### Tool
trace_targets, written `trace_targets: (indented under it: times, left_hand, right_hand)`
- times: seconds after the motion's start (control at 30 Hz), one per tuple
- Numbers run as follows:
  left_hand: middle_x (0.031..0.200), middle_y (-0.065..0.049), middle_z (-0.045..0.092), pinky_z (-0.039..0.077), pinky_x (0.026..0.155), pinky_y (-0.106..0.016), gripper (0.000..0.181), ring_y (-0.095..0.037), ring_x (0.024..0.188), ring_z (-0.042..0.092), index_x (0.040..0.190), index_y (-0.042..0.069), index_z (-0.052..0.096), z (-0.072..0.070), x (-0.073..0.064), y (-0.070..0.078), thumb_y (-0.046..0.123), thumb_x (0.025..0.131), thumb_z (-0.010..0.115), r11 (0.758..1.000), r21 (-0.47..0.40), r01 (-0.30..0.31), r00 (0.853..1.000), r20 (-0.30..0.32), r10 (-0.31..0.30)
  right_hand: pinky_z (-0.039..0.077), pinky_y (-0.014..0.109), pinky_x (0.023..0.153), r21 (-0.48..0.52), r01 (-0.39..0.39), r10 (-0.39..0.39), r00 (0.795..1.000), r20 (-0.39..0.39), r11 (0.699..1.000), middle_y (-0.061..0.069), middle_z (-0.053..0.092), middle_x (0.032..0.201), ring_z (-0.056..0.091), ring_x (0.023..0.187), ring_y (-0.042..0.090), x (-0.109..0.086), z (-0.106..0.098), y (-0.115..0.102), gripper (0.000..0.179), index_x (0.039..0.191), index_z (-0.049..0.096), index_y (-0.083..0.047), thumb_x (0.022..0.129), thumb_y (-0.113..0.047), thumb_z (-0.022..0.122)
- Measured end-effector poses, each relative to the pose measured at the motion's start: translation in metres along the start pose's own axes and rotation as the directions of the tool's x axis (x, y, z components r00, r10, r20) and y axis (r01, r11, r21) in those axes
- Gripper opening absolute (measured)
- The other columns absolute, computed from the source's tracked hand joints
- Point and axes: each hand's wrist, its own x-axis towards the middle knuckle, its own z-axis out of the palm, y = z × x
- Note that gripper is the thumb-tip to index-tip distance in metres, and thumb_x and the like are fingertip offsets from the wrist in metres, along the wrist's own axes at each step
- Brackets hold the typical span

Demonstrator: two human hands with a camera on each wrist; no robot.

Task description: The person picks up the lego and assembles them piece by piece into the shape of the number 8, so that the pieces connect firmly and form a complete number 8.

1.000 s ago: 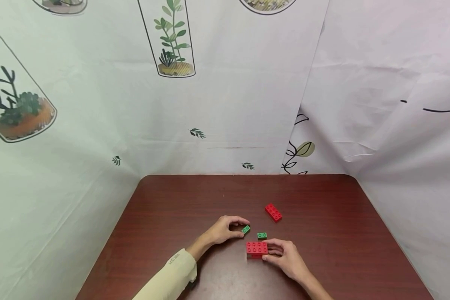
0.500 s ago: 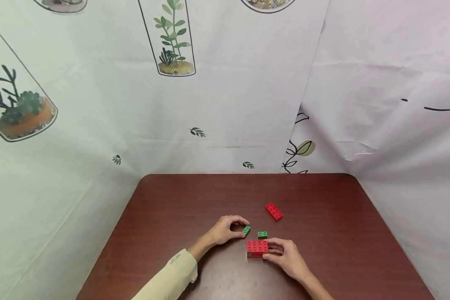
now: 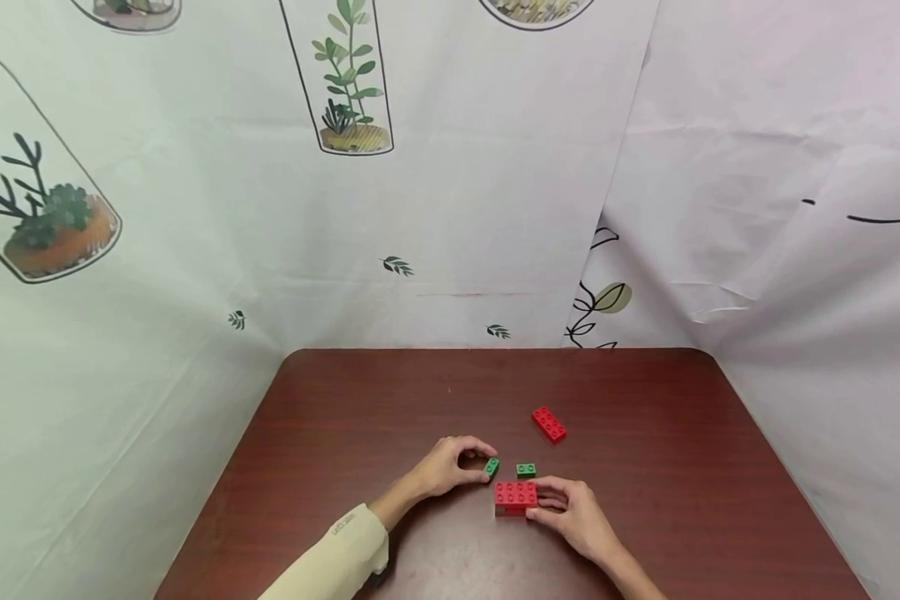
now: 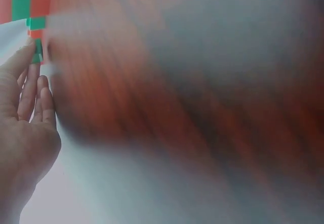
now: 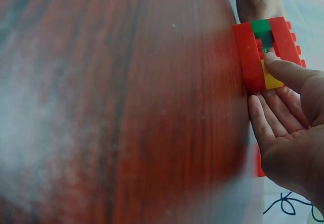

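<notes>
My left hand [image 3: 442,468] pinches a small green two-stud toy brick [image 3: 491,467] between thumb and fingertips, close over the table. In the left wrist view that green brick [image 4: 37,57] shows at the fingertips. A block stack [image 3: 515,494] stands in front of my right hand [image 3: 576,515], which grips its right end with thumb and fingers. Seen from the right wrist, the stack has a red brick [image 5: 249,57] at the bottom and another on top. Between them sit a green brick [image 5: 261,28] and a yellow brick [image 5: 274,78], with a gap where the thumb rests.
Just behind the stack lies a second green two-stud brick [image 3: 526,470]. Farther back, a loose red eight-stud brick [image 3: 548,424] lies at an angle. The dark red wooden table [image 3: 375,387] meets white printed cloth [image 3: 450,208] at its back and sides.
My left hand has shifted slightly toward me, and the green brick in its fingers has turned a little. The right hand and stack have stayed nearly still.
</notes>
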Motion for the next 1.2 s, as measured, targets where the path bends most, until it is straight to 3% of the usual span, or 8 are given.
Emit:
trace_targets:
  times: [0.23,0.43,0.73,1.2]
  left_hand:
    - [0.122,0.006,0.074,0.055,0.097,-0.032,0.033,-0.011,0.111,0.067,0.126,0.017,0.076,-0.001,-0.007,0.000,0.019,0.094,0.084,0.998,-0.067,0.000,1.000,-0.010,-0.001]
    - [0.118,0.004,0.075,0.058,0.093,-0.038,0.033,-0.018,0.107,0.071,0.126,0.014,0.075,-0.005,-0.010,0.007,0.016,0.094,0.084,0.989,-0.148,-0.013,0.999,-0.037,0.008]
    - [0.117,0.003,0.075,0.057,0.096,-0.050,0.034,-0.027,0.108,0.073,0.124,0.010,0.075,-0.008,-0.013,0.021,0.018,0.093,0.085,0.982,-0.188,-0.026,0.999,-0.036,0.019]
    - [0.122,0.008,0.074,0.055,0.100,-0.048,0.038,-0.032,0.114,0.070,0.127,0.011,0.075,-0.003,-0.023,0.031,0.025,0.093,0.085,0.975,-0.217,-0.046,0.999,-0.035,0.039]
  right_hand:
    - [0.059,0.028,0.086,-0.003,0.006,-0.006,1.000,-0.002,1.000,0.024,0.074,0.120,0.076,0.104,0.026,0.000,0.000,0.001,0.043,0.126,0.070,0.009,0.087,-0.002,0.086]
    - [0.059,0.028,0.087,-0.012,0.021,-0.021,1.000,-0.007,1.000,0.024,0.074,0.119,0.076,0.103,0.025,0.000,-0.001,0.001,0.043,0.126,0.070,0.008,0.087,-0.002,0.086]
    - [0.059,0.028,0.087,-0.005,0.034,-0.034,0.999,-0.003,0.999,0.023,0.074,0.119,0.076,0.103,0.024,0.000,-0.001,0.000,0.042,0.126,0.070,0.009,0.088,-0.002,0.085]
    - [0.060,0.030,0.086,0.009,0.014,-0.014,1.000,0.007,1.000,0.023,0.074,0.120,0.076,0.104,0.028,0.000,-0.001,0.002,0.042,0.127,0.070,0.008,0.088,0.000,0.085]
